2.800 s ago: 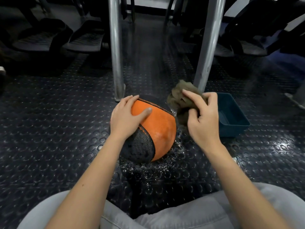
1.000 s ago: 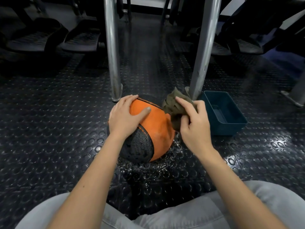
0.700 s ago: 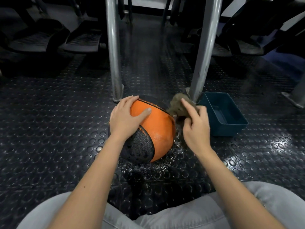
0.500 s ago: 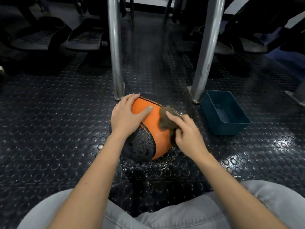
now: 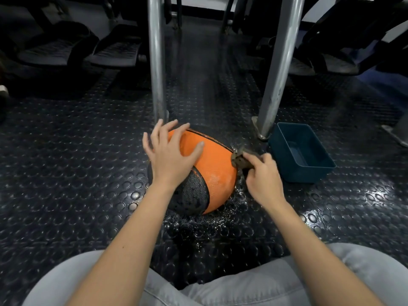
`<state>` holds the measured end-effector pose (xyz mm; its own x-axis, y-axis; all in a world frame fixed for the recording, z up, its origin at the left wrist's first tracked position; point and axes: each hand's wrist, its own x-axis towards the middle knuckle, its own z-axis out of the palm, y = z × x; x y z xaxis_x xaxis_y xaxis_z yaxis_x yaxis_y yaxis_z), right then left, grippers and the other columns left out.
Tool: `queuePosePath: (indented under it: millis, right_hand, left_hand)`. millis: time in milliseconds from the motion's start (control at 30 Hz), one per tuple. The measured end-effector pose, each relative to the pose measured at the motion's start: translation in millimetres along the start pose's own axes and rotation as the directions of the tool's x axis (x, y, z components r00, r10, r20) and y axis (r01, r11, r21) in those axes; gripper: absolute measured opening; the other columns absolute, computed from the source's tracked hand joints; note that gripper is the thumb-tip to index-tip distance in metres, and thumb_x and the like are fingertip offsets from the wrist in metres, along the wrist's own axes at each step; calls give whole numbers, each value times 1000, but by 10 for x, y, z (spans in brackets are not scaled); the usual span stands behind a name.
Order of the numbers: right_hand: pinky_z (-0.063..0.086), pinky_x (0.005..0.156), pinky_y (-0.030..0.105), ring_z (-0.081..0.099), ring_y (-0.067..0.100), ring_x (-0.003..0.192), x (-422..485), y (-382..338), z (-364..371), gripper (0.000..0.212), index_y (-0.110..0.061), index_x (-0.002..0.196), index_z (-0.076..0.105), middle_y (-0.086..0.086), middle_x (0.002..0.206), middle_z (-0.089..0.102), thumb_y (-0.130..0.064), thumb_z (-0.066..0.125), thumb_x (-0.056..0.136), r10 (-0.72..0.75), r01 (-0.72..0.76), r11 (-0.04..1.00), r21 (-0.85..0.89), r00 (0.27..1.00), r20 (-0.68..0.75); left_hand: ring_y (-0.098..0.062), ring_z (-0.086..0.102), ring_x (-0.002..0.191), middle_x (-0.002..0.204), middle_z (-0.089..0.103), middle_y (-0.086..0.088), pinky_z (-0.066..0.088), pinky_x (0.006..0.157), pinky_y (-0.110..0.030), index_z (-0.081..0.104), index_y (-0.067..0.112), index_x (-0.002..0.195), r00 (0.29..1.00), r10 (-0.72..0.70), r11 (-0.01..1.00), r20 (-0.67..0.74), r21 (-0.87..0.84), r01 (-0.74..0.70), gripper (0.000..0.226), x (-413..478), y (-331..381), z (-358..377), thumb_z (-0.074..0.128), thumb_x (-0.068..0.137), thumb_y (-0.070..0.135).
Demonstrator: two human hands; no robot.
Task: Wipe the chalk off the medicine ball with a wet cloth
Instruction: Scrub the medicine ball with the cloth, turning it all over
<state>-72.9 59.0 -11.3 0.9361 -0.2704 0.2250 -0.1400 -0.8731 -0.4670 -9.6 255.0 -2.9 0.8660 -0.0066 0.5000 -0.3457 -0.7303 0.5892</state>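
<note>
left hand (image 5: 171, 155) lies flat on the upper left of the ball (image 5: 212, 168), fingers straight and spread, thumb stretched over the orange skin. right hand (image 5: 263, 180) grips the cloth (image 5: 241, 161), fingers curled round it, and holds it against the ball's right edge.

the ball sits on the floor (image 5: 66, 173), in front of the person's knees. it is round, so it has no long axis. a thin dark seam runs over its top from upper left down to the right. a black panel (image 5: 192, 193), finely pebbled and speckled, faces the person at the lower left. the orange part is grainy, with pale blotches low down. the cloth is a brownish, crumpled wad.

a puddle (image 5: 209, 224) glistens under and in front of the ball. the floor is dark rubber with raised round studs. a tub (image 5: 304, 174), blue, rectangular, plastic-looking, stands just right of the right hand. a pole (image 5: 156, 62) of dull metal stands upright just behind the ball. a second pole (image 5: 280, 62) leans, its foot near the tub's far corner. grey trousers (image 5: 265, 288) fill the bottom edge.
</note>
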Motion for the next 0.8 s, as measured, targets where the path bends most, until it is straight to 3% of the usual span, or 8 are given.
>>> queuePosePath:
  millis: [67,133,267,367,500,600,700,800]
  right_hand:
    - [35,78,21,44,15,95,12,-52,-77,53,-25,137,46,4,107,40,0,43,91,-55,67,984,167,996,-71]
    - [34,77,12,41,6,92,-21,-134,-135,55,-29,134,48,3,110,37,2,45,89,-115,148,948,283,985,-130]
    - [33,93,8,39,7,105,-94,-234,-152,44,-22,113,67,4,117,37,4,48,82,-428,496,833,244,859,-282]
    - [39,93,26,46,19,106,-85,-116,-66,45,-24,104,72,6,117,49,4,47,78,-510,530,835,148,846,-158]
    - [48,77,48,53,35,94,-30,35,-178,45,-19,99,74,15,110,55,14,58,73,-242,250,968,-11,921,-306]
    - [46,88,36,48,26,104,-78,-135,-290,40,-16,106,71,11,114,46,5,50,80,-329,410,905,110,841,-430]
    - [46,82,38,50,27,97,-201,-162,-87,42,-21,103,73,9,114,50,1,46,80,-580,612,790,39,766,-276]
    - [48,70,44,54,31,84,-119,0,-12,45,-24,93,75,11,108,61,13,60,71,-436,434,899,-55,882,-181]
  left_hand:
    - [-16,43,123,121,57,6,10,112,-37,65,27,115,994,112,994,-16,21,-112,46,13,40,-12,46,84,55]
    - [-14,47,120,124,56,8,22,110,-29,66,26,116,980,85,989,179,-137,-61,43,81,57,-93,55,82,51]
    - [-3,18,141,150,29,18,10,116,-37,42,41,136,846,84,978,526,-208,33,85,145,-38,-218,56,57,69]
    - [-3,6,144,153,21,20,0,116,-46,32,47,136,841,102,979,531,-202,9,78,102,-66,-216,61,66,62]
    - [-4,4,144,154,21,19,-6,116,-44,35,39,141,874,69,971,480,-234,52,63,95,-34,-187,66,86,38]
    - [-6,6,145,154,22,18,-5,115,-42,36,38,141,896,41,972,443,-224,66,62,108,-56,-149,65,87,36]
    - [-6,8,145,154,24,17,-3,114,-38,37,38,140,905,39,976,424,-211,56,65,122,-94,-144,66,83,46]
    - [-5,9,144,153,24,19,-4,114,-34,39,40,138,902,52,967,429,-247,62,70,119,-81,-151,53,72,55]
